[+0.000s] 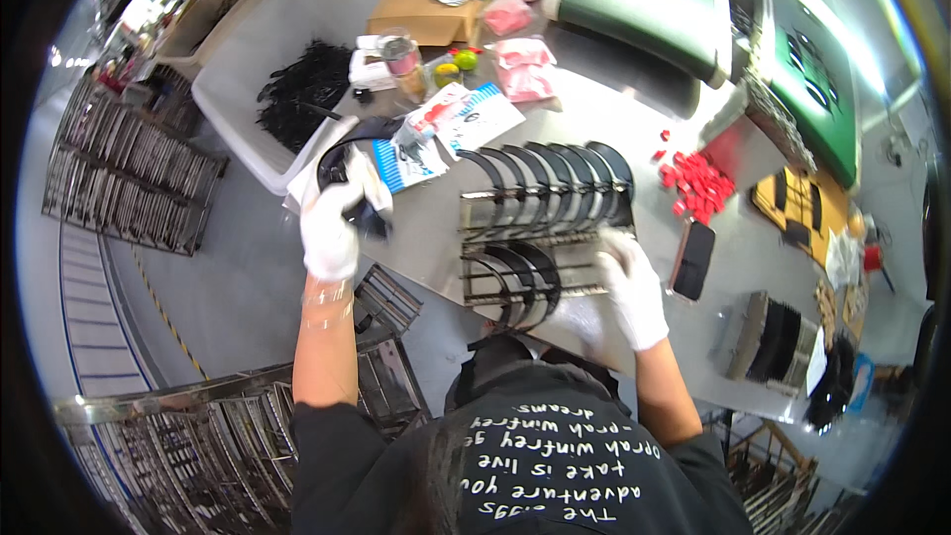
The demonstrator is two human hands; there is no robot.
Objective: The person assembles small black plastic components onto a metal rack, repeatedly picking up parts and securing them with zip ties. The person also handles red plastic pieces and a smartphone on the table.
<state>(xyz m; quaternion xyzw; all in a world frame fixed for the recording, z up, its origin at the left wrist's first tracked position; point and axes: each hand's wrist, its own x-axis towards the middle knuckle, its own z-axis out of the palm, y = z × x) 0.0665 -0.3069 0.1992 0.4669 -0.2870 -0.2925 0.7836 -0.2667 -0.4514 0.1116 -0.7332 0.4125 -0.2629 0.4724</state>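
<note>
My left hand point(332, 233), in a white glove, is closed on a dark curved strip point(330, 170) beside the white bin. The strip's lower part is partly hidden by the glove. In front of me on the table stands a metal rack point(584, 270) with two rows of dark curved strips. Several fill the back row point(540, 183); the front row point(520, 277) has strips only toward its left. My right hand point(634, 287), also gloved in white, is at the rack's right side, fingers toward it. Those fingers are blurred, and I cannot tell whether they grip the rack.
A white bin point(233, 69) with black strips stands back left. Blue-and-white packets point(485, 119) lie behind the rack. Right of it are small red pieces point(698, 183), a phone point(692, 260) and a green machine point(644, 0). Metal racks point(188, 456) stand on the floor at left.
</note>
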